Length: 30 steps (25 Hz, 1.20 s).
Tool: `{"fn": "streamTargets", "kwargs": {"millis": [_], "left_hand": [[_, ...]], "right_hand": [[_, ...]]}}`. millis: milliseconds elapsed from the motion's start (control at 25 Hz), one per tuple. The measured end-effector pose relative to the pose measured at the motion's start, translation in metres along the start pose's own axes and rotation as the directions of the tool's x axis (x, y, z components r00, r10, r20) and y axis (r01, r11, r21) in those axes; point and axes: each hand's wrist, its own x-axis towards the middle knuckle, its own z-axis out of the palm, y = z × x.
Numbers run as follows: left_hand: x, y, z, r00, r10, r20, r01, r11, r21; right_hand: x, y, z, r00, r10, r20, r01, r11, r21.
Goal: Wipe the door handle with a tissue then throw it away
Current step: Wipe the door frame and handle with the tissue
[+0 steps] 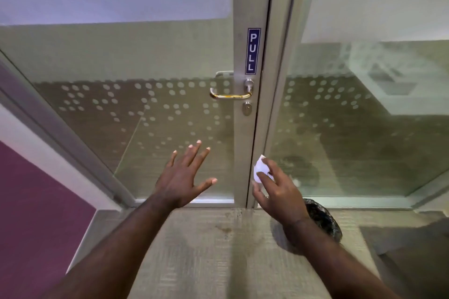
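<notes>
A metal lever door handle [230, 94] sticks out to the left from the grey frame of a glass door, with a round keyhole [247, 108] under it. My right hand [277, 189] is held below the handle, in front of the door's edge, and pinches a small crumpled white tissue [260, 168]. My left hand [183, 177] is spread open in front of the glass, lower left of the handle, with nothing in it. Neither hand touches the handle.
A blue PULL sign [253, 51] is stuck on the door frame [245, 141] above the handle. A dark bin with a black liner [323, 218] stands on the carpet behind my right wrist. A purple wall [29, 213] is at the left.
</notes>
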Motion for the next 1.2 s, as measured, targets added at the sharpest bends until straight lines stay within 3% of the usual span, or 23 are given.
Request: {"fn": "streamTargets", "kwargs": {"millis": [160,400,520,840,1000,1120,1200], "left_hand": [[0.051,-0.035,-0.029,0.99,0.008,-0.138,-0.008,1.0,0.001],[0.147,-0.068,-0.075,0.9,0.113,-0.42,-0.06,0.989,0.137],[0.19,-0.077,-0.088,0.861,0.178,-0.476,-0.077,0.972,0.224],[0.243,-0.105,-0.096,0.765,0.443,-0.467,-0.255,0.874,0.413],[0.253,-0.125,-0.101,0.765,0.513,-0.39,-0.32,0.827,0.463],[0.256,-0.135,-0.103,0.757,0.544,-0.361,-0.359,0.809,0.466],[0.258,-0.139,-0.105,0.747,0.565,-0.349,-0.386,0.797,0.464]], "right_hand": [[0.051,0.02,0.03,0.998,0.007,-0.059,-0.009,1.0,-0.028],[0.17,0.063,0.052,0.931,-0.003,-0.365,0.003,1.0,0.001],[0.22,0.082,0.051,0.877,0.0,-0.48,0.006,1.0,0.009],[0.297,0.086,0.058,0.783,0.031,-0.622,0.004,0.998,0.055],[0.328,0.075,0.065,0.706,0.03,-0.707,0.004,0.999,0.046],[0.342,0.073,0.075,0.716,0.034,-0.698,-0.039,0.999,0.009],[0.345,0.074,0.083,0.764,0.038,-0.644,-0.115,0.99,-0.078]]}}
